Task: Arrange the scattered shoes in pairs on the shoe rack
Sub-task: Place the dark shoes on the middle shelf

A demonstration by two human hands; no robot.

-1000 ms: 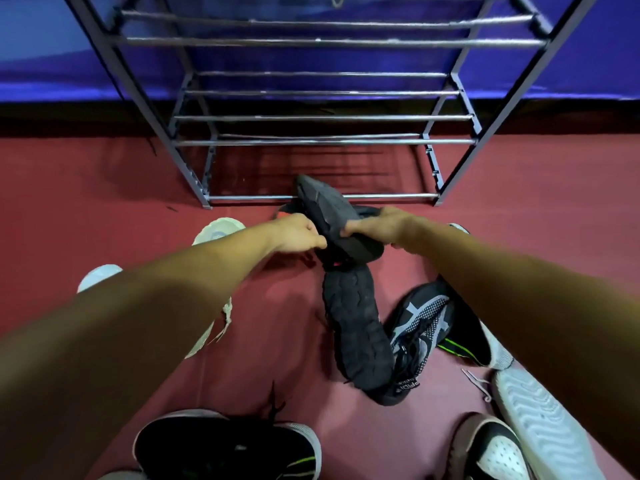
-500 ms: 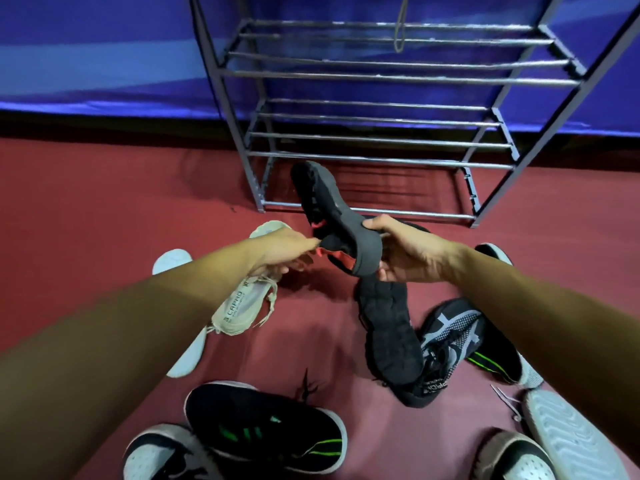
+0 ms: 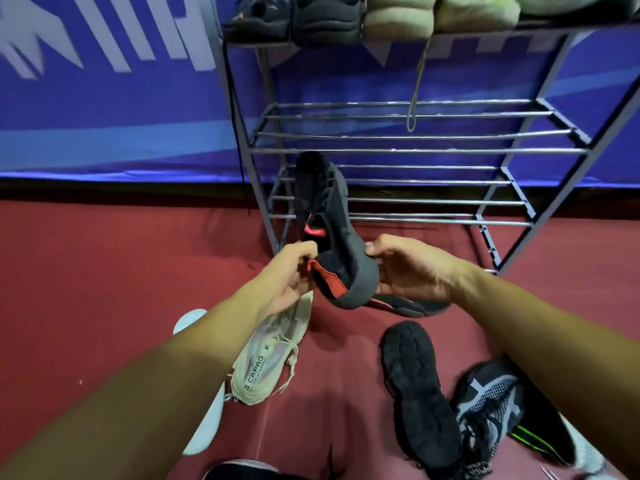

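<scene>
Both left hand [image 3: 290, 273] and right hand [image 3: 412, 268] grip the black shoe [image 3: 337, 216], fingers curled.

Shoe rack [image 3: 561, 150]: one.
Shoes on its top shelf: four clear, namely two dark shoes [image 3: 256, 19] [image 3: 329, 19] and two pale shoes [image 3: 398, 19] [image 3: 478, 12]; the right edge is too cut off to count.
Held shoe [image 3: 332, 216]: one.
Shoes on the floor: seven, namely beige laced shoe [image 3: 270, 355], white shoe [image 3: 204, 427], black sole-up shoe [image 3: 419, 393], grey-knit shoe [image 3: 491, 400], green-striped shoe [image 3: 540, 441], black-and-red shoe [image 3: 405, 304], bottom-edge shoe [image 3: 242, 471].
Hands: two, namely left hand [image 3: 291, 275] and right hand [image 3: 412, 268].
Hanging lace [image 3: 415, 88]: one.
</scene>
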